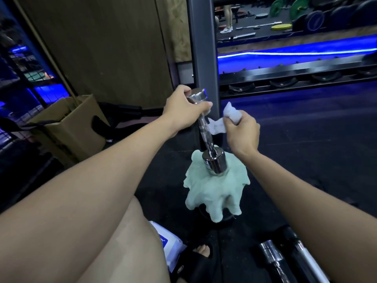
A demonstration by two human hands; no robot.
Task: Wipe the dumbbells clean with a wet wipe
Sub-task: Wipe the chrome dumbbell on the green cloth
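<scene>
A chrome dumbbell [214, 161] stands tilted on end, its lower head resting on a pale green cloth [214, 193] draped over something dark. My left hand [183, 111] grips the upper head. A crumpled white wet wipe [219, 124] is held in my right hand [242, 131], just right of the knurled handle, and the wipe's loose end touches the handle. A second chrome dumbbell [271, 257] lies on the floor at the lower right, partly hidden behind my right forearm.
A white and blue pack of wipes [171, 248] lies by my knee. A cardboard box [69, 127] stands to the left. A dark rack post [204, 48] rises just behind the dumbbell, with a rack shelf [295, 74] to its right. The floor is dark rubber.
</scene>
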